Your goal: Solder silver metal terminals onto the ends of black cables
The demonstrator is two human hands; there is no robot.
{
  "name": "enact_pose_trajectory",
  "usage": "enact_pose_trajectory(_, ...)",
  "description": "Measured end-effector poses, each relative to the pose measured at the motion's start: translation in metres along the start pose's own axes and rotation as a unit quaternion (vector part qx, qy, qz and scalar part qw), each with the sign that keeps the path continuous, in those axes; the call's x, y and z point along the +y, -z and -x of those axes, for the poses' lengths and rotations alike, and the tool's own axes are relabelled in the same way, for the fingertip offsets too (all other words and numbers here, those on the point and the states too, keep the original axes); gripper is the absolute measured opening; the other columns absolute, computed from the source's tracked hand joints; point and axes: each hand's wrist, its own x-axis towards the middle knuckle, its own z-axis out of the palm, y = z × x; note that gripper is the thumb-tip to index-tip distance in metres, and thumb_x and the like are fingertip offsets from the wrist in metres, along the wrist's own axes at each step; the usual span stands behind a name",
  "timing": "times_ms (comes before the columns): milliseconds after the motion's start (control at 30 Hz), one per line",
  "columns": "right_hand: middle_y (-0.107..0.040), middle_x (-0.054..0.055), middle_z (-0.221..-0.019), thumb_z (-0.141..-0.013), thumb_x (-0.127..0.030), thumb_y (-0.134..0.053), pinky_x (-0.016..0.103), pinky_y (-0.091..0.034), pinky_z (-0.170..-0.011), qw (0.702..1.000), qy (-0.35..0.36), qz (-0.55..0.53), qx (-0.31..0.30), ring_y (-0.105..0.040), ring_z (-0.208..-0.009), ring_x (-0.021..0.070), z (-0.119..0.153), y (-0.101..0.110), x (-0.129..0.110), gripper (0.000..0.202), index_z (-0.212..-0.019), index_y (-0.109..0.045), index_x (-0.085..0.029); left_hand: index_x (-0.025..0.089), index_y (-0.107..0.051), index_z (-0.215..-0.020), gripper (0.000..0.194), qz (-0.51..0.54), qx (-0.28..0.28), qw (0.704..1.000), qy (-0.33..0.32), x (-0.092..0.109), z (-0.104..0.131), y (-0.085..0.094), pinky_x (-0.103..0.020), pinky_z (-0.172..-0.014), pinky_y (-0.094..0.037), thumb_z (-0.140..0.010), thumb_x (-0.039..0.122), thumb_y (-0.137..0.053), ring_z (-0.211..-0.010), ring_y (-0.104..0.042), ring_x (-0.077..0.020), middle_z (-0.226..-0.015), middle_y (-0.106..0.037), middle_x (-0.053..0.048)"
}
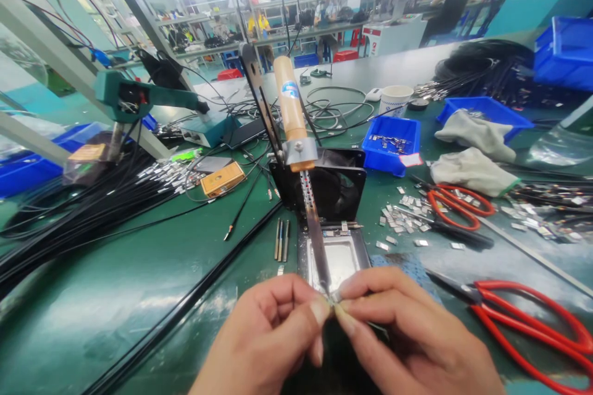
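My left hand [273, 333] and my right hand [412, 333] meet fingertip to fingertip, both pinched. What lies between the fingers is tiny and mostly hidden, so I cannot make it out. Right above the fingertips comes down the tip of a soldering iron [291, 107] with a wooden handle, clamped tilted in a metal stand [260, 95]. Under the tip, just beyond my fingers, sits a shallow silvery tray [345, 259]. A black fan [343, 191] stands behind it. Red-handled snips [514, 285] lie to the right of my right hand.
Small metal connector pieces [421, 243] are scattered at right, near a blue bin [391, 163], work gloves [472, 172] and a paper cup [396, 101]. Black cables [69, 219] cross the left side. A green gun-shaped tool [120, 95] stands at far left.
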Motion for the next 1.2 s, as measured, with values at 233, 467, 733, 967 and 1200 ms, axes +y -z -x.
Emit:
enact_pose_trajectory(233,-0.074,-0.002,-0.096,-0.088,-0.015,-0.073,0.017,-0.060,-0.078,0.999,-0.045,-0.018,0.017,-0.074,-0.077,0.0117,0.004,-0.004,-0.001,0.012,-0.088,-0.075,-0.027,0.018,-0.064,-0.064,0.026,0.009,-0.007,1.000,0.000,-0.002,0.001,0.002,-0.025,-0.050,-0.022,-0.080,0.034,-0.076,-0.050,-0.030,-0.0092,-0.052,-0.055,0.006)
enact_pose_trajectory(467,-0.068,-0.002,-0.068,-0.099,-0.039,-0.061,0.020,-0.055,-0.058,0.970,-0.218,-0.099,-0.030,-0.068,-0.059,0.0125,0.003,-0.012,-0.005,0.020,-0.087,-0.062,-0.023,0.018,-0.066,-0.065,0.027,0.019,-0.010,1.000,0.003,-0.004,-0.001,0.001,-0.026,-0.050,-0.019,-0.076,0.038,-0.081,-0.048,-0.030,-0.0090,-0.050,-0.056,0.005)
enact_pose_trajectory(733,-0.062,-0.004,-0.065,-0.095,-0.044,-0.068,0.020,-0.049,-0.052,0.938,-0.272,-0.215,-0.001,-0.060,-0.053,0.0092,0.002,-0.022,-0.009,0.027,-0.083,-0.061,-0.022,0.018,-0.064,-0.063,0.029,0.038,-0.031,0.998,0.026,-0.002,-0.001,0.002,-0.028,-0.050,-0.014,-0.080,0.037,-0.078,-0.049,-0.027,-0.0093,-0.052,-0.055,0.005)
enact_pose_trajectory(967,-0.064,-0.005,-0.068,-0.093,-0.044,-0.073,0.018,-0.050,-0.052,0.922,-0.290,-0.256,0.027,-0.060,-0.053,0.0068,0.003,-0.025,-0.009,0.026,-0.083,-0.062,-0.022,0.017,-0.061,-0.063,0.032,0.059,-0.049,0.997,0.023,0.003,-0.001,0.001,-0.027,-0.052,-0.016,-0.084,0.036,-0.075,-0.052,-0.024,-0.0101,-0.054,-0.052,0.005)
enact_pose_trajectory(1200,-0.067,-0.003,-0.072,-0.093,-0.041,-0.074,0.022,-0.054,-0.051,0.918,-0.289,-0.268,0.032,-0.061,-0.051,0.0091,0.004,-0.024,-0.009,0.023,-0.083,-0.063,-0.023,0.016,-0.063,-0.062,0.028,0.075,-0.065,0.995,0.026,0.002,0.001,0.003,-0.027,-0.051,-0.015,-0.084,0.031,-0.074,-0.051,-0.026,-0.0099,-0.053,-0.054,0.004)
